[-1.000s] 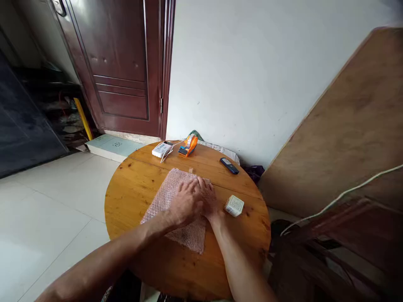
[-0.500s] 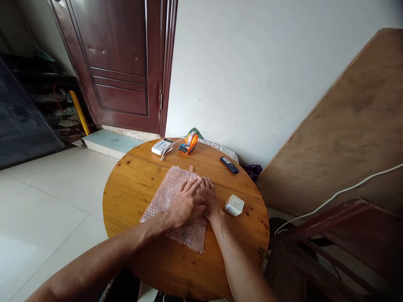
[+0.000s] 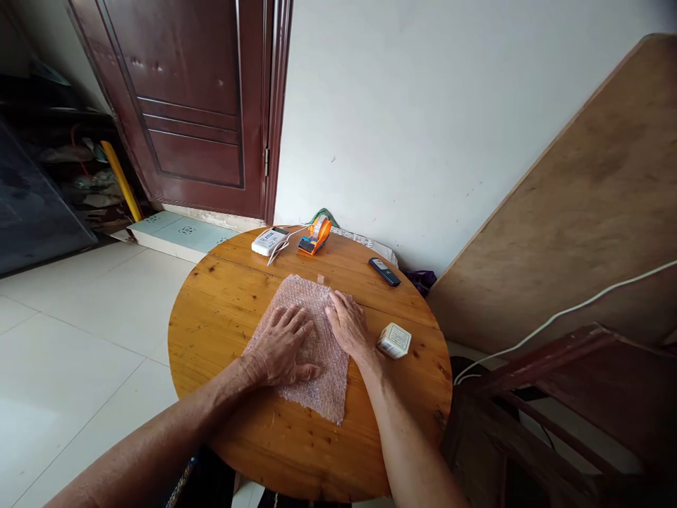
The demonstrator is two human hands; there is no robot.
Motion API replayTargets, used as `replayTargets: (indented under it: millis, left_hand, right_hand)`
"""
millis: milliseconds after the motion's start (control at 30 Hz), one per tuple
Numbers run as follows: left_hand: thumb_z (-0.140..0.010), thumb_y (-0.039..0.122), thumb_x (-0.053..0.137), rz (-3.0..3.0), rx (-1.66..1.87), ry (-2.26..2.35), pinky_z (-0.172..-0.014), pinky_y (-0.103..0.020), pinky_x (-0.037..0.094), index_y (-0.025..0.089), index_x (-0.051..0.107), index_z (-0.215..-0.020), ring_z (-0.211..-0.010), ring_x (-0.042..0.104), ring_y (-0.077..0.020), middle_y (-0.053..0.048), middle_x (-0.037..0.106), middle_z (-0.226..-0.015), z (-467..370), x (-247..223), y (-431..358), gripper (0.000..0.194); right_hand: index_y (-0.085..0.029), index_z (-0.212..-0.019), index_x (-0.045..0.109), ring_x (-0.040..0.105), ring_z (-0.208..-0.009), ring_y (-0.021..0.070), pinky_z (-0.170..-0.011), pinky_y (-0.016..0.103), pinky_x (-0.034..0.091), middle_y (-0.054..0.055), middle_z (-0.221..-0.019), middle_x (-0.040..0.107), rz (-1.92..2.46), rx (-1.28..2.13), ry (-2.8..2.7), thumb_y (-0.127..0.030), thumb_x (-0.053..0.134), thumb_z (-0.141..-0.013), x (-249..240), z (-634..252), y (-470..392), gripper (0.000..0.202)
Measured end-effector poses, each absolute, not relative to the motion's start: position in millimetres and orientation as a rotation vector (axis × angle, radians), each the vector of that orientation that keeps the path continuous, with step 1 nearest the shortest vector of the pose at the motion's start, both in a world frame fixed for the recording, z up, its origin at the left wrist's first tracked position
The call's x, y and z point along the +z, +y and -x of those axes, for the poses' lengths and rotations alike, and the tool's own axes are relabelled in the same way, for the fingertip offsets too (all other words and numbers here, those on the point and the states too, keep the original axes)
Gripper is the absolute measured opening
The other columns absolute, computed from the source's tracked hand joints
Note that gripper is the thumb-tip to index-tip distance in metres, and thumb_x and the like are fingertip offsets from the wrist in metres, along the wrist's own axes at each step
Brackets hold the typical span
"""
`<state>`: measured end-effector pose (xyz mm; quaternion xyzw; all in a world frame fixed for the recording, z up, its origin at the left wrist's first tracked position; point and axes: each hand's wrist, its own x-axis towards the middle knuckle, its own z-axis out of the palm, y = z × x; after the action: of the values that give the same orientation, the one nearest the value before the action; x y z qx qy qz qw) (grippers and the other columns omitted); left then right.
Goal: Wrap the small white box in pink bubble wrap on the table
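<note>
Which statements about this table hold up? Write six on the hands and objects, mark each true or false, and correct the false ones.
1. The left hand and the right hand both touch the bubble wrap. True.
2. The left hand lies on top of the right hand. False: they are apart.
3. The small box is on the wooden table, to the right of the right hand. True.
4. The white device and the orange tape dispenser are toward the table's far edge. True.
5. The orange tape dispenser is left of the white device. False: it is to its right.
6. The small box is farther from the person than the orange tape dispenser. False: it is nearer.
</note>
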<state>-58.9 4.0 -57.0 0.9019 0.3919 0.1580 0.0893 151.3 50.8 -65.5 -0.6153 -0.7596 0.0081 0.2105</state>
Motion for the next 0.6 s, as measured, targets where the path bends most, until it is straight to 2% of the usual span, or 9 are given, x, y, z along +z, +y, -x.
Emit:
replayTargets:
  millis: [100, 233, 367, 467, 533, 600]
  left_hand:
    - [-0.077, 0.079, 0.048, -2.650, 0.567, 1.216, -0.115, -0.059, 0.022, 0.017, 0.049, -0.140, -0.141, 0.031, -0.0402, -0.019, 0.040, -0.151, 59, -56, 7, 0.088]
    - [-0.081, 0.074, 0.049, -2.645, 0.665, 1.269, -0.116, -0.057, 0.022, 0.021, 0.053, -0.136, -0.140, 0.034, -0.0368, -0.016, 0.043, -0.150, 61, -56, 11, 0.076]
    - [-0.079, 0.075, 0.051, -2.697, 0.620, 1.173, -0.113, -0.059, 0.022, 0.021, 0.055, -0.132, -0.136, 0.039, -0.0363, -0.016, 0.049, -0.145, 61, -56, 11, 0.076]
    - [-0.079, 0.074, 0.052, -2.706, 0.632, 1.174, -0.113, -0.060, 0.022, 0.020, 0.056, -0.130, -0.137, 0.038, -0.0361, -0.015, 0.048, -0.145, 61, -55, 9, 0.075]
    - [-0.079, 0.073, 0.053, -2.699, 0.626, 1.177, -0.113, -0.060, 0.021, 0.020, 0.056, -0.130, -0.137, 0.037, -0.0363, -0.015, 0.048, -0.145, 61, -53, 8, 0.074]
    - [-0.078, 0.072, 0.054, -2.689, 0.607, 1.180, -0.114, -0.060, 0.020, 0.020, 0.056, -0.129, -0.137, 0.037, -0.0371, -0.016, 0.048, -0.144, 60, -52, 8, 0.073]
  right_hand:
    - [-0.013, -0.132, 0.056, 0.050, -0.130, 0.0278, -0.110, 0.047, 0.037, 0.017, -0.137, 0.057, 1.653, 0.038, -2.029, -0.030, 0.035, -0.096, -72, -157, 56, 0.045]
    - [-0.015, -0.127, 0.060, 0.053, -0.127, 0.0276, -0.109, 0.047, 0.040, 0.015, -0.130, 0.062, 1.578, 0.054, -1.968, -0.029, 0.034, -0.095, -72, -160, 57, 0.044]
    - [-0.012, -0.125, 0.060, 0.052, -0.128, 0.0288, -0.109, 0.047, 0.039, 0.018, -0.132, 0.061, 1.553, -0.008, -1.981, -0.030, 0.039, -0.092, -44, -164, 45, 0.043]
    - [-0.020, -0.125, 0.061, 0.051, -0.129, 0.0284, -0.108, 0.048, 0.040, 0.013, -0.135, 0.059, 1.594, -0.033, -2.069, -0.035, 0.047, -0.089, -10, -181, 26, 0.041]
    - [-0.023, -0.133, 0.055, 0.049, -0.130, 0.0312, -0.107, 0.052, 0.039, 0.011, -0.141, 0.055, 1.706, -0.035, -2.121, -0.039, 0.059, -0.082, 7, -201, 12, 0.054]
    - [-0.021, -0.137, 0.051, 0.051, -0.128, 0.0360, -0.102, 0.055, 0.041, 0.014, -0.142, 0.054, 1.900, -0.013, -2.066, -0.038, 0.068, -0.071, 14, -225, 0, 0.069]
